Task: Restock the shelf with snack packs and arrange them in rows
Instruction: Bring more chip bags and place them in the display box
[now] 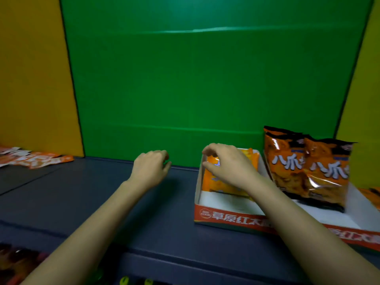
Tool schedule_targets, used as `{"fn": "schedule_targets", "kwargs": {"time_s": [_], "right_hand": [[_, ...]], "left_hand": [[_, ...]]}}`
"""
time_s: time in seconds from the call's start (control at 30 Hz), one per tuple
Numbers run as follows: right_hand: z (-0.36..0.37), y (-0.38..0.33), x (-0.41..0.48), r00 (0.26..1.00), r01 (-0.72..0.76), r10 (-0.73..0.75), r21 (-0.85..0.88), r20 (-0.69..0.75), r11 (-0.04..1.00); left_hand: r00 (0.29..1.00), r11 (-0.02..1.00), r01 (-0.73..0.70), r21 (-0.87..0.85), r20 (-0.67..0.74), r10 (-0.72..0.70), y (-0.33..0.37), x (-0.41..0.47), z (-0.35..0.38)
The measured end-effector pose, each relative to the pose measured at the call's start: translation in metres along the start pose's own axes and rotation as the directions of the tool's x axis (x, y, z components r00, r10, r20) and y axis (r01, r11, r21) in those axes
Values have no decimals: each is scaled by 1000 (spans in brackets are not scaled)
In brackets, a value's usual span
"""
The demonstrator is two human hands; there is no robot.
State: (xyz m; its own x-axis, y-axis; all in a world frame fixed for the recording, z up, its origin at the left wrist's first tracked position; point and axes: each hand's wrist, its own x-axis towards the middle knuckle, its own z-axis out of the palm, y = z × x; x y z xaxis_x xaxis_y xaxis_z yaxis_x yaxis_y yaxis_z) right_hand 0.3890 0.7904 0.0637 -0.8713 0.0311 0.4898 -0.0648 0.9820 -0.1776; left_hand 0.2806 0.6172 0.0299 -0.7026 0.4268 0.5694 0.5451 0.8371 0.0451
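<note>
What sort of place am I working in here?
Probably a shop display shelf, maybe a mock-up: dark shelf board, branded display tray of snack packs, plain green back panel.

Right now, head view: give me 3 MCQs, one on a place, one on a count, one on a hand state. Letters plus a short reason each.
1. Where do the yellow-orange snack packs under the right hand sit?
A. In the white cardboard tray with the red front
B. On the bare dark shelf
C. Against the yellow wall

2. How many upright orange snack bags with white lettering stand right of that tray?
A. None
B. Two
C. Five

3. What is the left hand doing?
A. Gripping a bag
B. Pressing the tray
C. Holding nothing, over the dark blue-grey shelf

Key: 1 A, the tray's walls surround them. 2 B, two bags overlap. 3 C, its curled fingers are empty.
</note>
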Motion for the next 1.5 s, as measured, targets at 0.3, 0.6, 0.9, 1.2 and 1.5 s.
{"fn": "schedule_targets", "kwargs": {"time_s": [0.3,0.6,0.9,1.2,1.5], "right_hand": [[61,-115,8,948,234,-265,177,176,956],[114,-251,22,890,343,-389,212,237,915],[177,-413,53,887,320,-395,300,238,899],[226,-534,106,857,328,-430,346,282,879],[291,-626,186,838,368,-480,378,262,849]], "left_hand": [[963,954,250,163,61,-263,-104,-102,-42],[914,877,374,301,42,-404,-228,-180,-96],[906,847,380,371,37,-422,-379,-243,-150],[872,811,439,386,32,-488,-500,-277,-169],[858,796,483,366,-17,-513,-625,-276,-159]]}}
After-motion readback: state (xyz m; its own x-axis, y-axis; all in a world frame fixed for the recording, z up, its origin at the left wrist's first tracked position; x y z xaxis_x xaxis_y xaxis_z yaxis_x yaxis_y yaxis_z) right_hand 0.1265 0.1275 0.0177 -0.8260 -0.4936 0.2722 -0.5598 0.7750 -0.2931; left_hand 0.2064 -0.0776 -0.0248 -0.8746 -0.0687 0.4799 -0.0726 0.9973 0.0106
